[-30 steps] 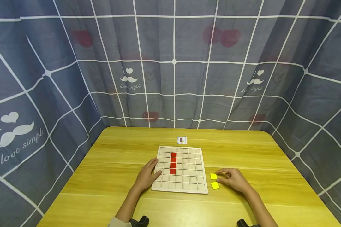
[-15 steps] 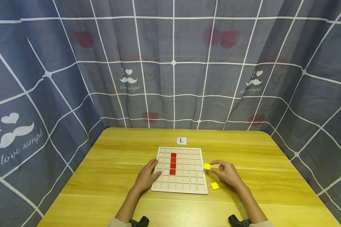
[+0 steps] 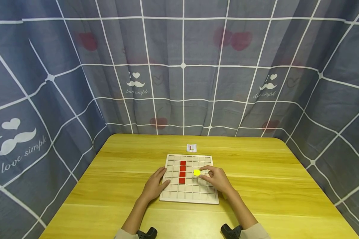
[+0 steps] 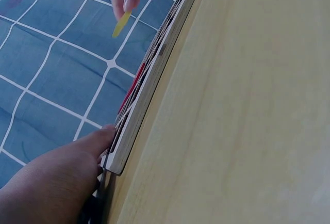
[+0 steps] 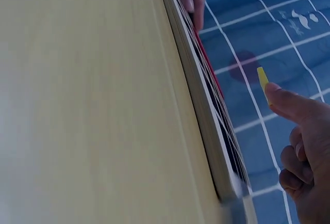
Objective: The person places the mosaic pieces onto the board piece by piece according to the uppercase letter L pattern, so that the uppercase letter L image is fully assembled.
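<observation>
A pale wooden grid board [image 3: 189,196] lies on the table, with a column of several red square tiles [image 3: 182,174] in its cells. Over the board, right of the red column, my right hand [image 3: 217,180] pinches a yellow square tile [image 3: 196,172] between thumb and fingers. Both wrist views show that tile held above the surface, its thin edge visible [image 4: 121,25]. My left hand [image 3: 152,187] rests along the board's left edge, thumb [image 4: 100,139] on top and fingers stretched out. The other yellow tile is mostly hidden beneath my right forearm.
Behind the board lies a small printed card [image 3: 191,148] with a grid pattern. The yellow wood-grain table [image 3: 122,159] extends on both sides of the board. A blue-grey checked curtain [image 3: 167,79] encloses the table's back and sides.
My right hand has picked up one yellow tile from beside the board and carried it left, over the grid. The left hand and red tiles stay put.
</observation>
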The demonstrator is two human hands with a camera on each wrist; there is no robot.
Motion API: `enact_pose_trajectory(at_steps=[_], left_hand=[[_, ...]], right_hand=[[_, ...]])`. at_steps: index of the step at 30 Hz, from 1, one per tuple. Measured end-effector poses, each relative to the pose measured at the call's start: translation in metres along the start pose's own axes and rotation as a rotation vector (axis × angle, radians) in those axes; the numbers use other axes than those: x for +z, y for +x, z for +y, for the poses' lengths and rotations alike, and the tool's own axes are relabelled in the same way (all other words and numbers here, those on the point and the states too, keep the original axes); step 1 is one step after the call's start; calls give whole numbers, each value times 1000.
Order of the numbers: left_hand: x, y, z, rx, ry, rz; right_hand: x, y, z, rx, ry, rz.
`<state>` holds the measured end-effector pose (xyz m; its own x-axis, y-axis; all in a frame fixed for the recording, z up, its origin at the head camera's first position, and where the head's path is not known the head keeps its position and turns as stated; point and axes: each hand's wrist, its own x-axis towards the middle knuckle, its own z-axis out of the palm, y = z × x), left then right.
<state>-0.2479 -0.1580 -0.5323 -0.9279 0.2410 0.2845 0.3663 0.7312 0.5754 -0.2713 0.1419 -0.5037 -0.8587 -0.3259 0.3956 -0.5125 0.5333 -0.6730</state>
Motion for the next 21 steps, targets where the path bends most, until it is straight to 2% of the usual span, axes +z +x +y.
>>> enact_pose_trajectory(at_steps=[10,14,21], left_hand=[[-1,0,1,-20,-11,-8],[0,1,0,-10,-4,-6],[0,0,0,-10,-9,-2]], right_hand=[[30,3,-2,38,15,-84],[34,2,-1,49,-10,-101],[36,1,1,14,-66,-105]])
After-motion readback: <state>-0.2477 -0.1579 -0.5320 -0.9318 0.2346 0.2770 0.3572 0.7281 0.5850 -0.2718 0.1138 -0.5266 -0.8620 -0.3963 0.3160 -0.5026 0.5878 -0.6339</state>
